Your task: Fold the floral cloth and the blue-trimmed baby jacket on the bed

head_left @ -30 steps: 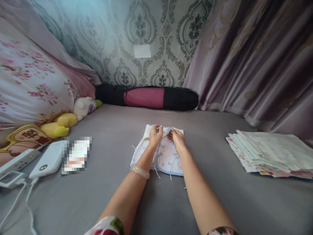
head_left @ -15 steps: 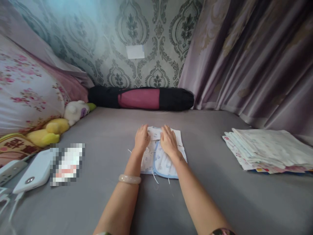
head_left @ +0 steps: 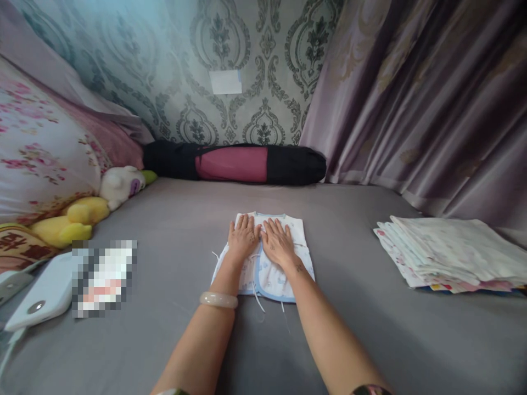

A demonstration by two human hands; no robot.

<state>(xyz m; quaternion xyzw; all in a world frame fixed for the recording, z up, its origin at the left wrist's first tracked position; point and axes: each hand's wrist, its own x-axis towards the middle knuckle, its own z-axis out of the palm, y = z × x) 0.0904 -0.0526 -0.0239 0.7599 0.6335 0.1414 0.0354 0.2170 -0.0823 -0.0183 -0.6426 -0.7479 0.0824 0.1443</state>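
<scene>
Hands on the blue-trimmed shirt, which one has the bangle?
The left hand: a pale bangle sits behind its wrist, while the right hand has none.

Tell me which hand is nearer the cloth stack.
Right. The right hand lies left of the cloth stack, on the garment; the left hand lies farther left on it.

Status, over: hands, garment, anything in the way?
Left hand and right hand palm-down on the garment. Garment spread out on the grey sheet. Nothing visible on it but the hands; cloth stack apart, off right.
</scene>
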